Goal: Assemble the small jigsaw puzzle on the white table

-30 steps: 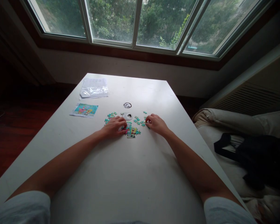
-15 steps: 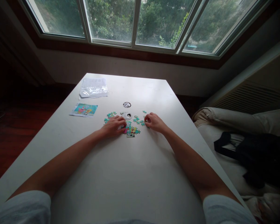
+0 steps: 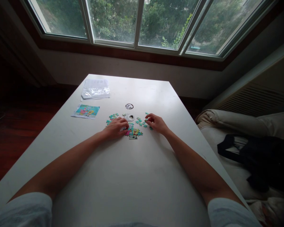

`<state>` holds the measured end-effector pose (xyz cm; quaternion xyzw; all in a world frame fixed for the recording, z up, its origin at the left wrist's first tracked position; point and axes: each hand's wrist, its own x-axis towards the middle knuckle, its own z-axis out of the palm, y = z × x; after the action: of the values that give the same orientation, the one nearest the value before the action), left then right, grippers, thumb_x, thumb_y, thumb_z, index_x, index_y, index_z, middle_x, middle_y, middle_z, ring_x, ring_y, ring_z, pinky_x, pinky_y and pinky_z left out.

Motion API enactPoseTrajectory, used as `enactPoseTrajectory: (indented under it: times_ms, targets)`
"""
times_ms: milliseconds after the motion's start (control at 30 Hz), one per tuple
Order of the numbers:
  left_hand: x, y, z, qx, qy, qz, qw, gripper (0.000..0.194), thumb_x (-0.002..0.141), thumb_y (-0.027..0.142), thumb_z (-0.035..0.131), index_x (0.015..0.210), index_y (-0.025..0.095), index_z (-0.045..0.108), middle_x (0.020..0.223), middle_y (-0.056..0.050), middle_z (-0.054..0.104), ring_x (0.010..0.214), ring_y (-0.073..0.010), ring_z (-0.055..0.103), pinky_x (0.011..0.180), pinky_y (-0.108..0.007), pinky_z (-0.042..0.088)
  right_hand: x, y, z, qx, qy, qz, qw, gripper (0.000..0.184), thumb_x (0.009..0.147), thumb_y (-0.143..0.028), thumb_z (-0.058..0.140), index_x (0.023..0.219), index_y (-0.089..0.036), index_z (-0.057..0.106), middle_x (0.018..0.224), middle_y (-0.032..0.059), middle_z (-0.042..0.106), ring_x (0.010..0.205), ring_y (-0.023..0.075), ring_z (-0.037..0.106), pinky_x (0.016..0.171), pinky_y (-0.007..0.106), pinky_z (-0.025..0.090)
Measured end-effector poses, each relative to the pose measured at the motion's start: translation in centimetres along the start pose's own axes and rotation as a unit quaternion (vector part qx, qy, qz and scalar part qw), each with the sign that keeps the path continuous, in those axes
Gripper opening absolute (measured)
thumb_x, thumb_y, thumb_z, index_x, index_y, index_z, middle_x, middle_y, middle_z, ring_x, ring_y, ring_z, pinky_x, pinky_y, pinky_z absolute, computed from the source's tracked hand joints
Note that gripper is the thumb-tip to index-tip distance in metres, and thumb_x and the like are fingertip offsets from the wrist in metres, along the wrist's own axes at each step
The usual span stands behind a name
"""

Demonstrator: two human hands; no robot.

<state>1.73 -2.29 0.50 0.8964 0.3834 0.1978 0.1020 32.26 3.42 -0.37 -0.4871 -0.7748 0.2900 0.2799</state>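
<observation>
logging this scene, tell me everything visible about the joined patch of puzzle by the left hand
The joined patch of puzzle lies flat on the white table, beside the left hand, which overlaps its left side in view; contact is hard to tell. Irregular, with knobbed edges, it looks like thin printed card: teal, pink at left, a yellow figure at right, a pale, dark-marked strip along the near edge.

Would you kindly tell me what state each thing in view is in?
Puzzle, partly joined
Loose pieces, scattered
Picture sheet, lying face up
Papers, lying flat
Left hand, fingers curled, at the puzzle
Right hand, fingers bent, at the loose pieces
Dark fabric, crumpled
</observation>
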Motion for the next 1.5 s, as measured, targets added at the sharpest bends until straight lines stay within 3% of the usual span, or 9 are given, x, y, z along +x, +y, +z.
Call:
enactPoseTrajectory:
  times_ms: [167,367,833,1033,1300,1500]
  targets:
    - [0.0,0.1,-0.2,-0.005,-0.003,-0.002,1.0,0.014,0.094,0.033,0.058,0.101,0.025,0.067,0.113,-0.006,0.066,0.108,-0.0252,0.056,0.098,-0.041,0.044,-0.1,-1.0,0.8,0.099,-0.028,-0.006,0.995,0.029,0.084,-0.047,0.068,0.099,-0.022,0.067,0.072,-0.002,0.063,0.059,0.0116,0.049,0.057,0.024,0.039]
    - [0.0,0.2,-0.2,-0.003,-0.003,-0.008,1.0,0.014,0.094,0.032,0.058,0.101,0.025,0.067,0.112,-0.005,0.066,0.107,-0.0246,0.056,0.097,-0.04,0.044,-1.0,-3.2,2.1,0.156,-0.068,-0.033,0.985,0.022,0.084,-0.036,0.065,0.097,-0.018,0.069,0.081,0.0011,0.066,0.068,0.012,0.053,0.064,0.025,0.042]
    - [-0.1,-0.3,0.0,-0.001,-0.003,-0.007,1.0,0.014,0.093,0.03,0.058,0.102,0.025,0.067,0.114,-0.006,0.065,0.11,-0.0253,0.056,0.1,-0.041,0.044,-2.7,-5.3,4.3,0.081,-0.122,-0.106,0.983,0.015,0.085,-0.019,0.061,0.098,-0.021,0.067,0.083,-0.0009,0.065,0.074,0.0125,0.057,0.07,0.024,0.044]
    - [-0.1,-0.2,0.0,-0.005,0.0,-0.009,1.0,0.015,0.094,0.031,0.057,0.103,0.025,0.067,0.113,-0.006,0.066,0.109,-0.0253,0.056,0.099,-0.042,0.043,-2.8,-5.3,4.3,-0.012,-0.089,-0.156,0.984,0.018,0.087,-0.012,0.06,0.1,-0.022,0.068,0.091,0.0018,0.065,0.086,0.016,0.058,0.08,0.028,0.045]
    - [-0.1,-0.3,0.0,-0.014,0.003,-0.012,1.0,0.014,0.093,0.034,0.06,0.101,0.025,0.067,0.111,-0.005,0.066,0.107,-0.0243,0.057,0.098,-0.04,0.044,-3.1,-5.6,4.6,-0.126,-0.072,-0.217,0.965,0.006,0.095,-0.027,0.065,0.096,-0.023,0.07,0.095,0.0058,0.064,0.096,0.0213,0.056,0.086,0.033,0.043]
    - [0.0,-0.2,0.2,-0.012,0.011,-0.021,1.0,0.012,0.091,0.034,0.062,0.098,0.025,0.068,0.109,-0.005,0.066,0.108,-0.0248,0.057,0.1,-0.041,0.043,-3.4,-6.1,5.4,-0.139,-0.074,-0.243,0.957,0.008,0.095,-0.027,0.065,0.101,-0.025,0.07,0.095,0.0057,0.063,0.093,0.0216,0.054,0.085,0.034,0.043]
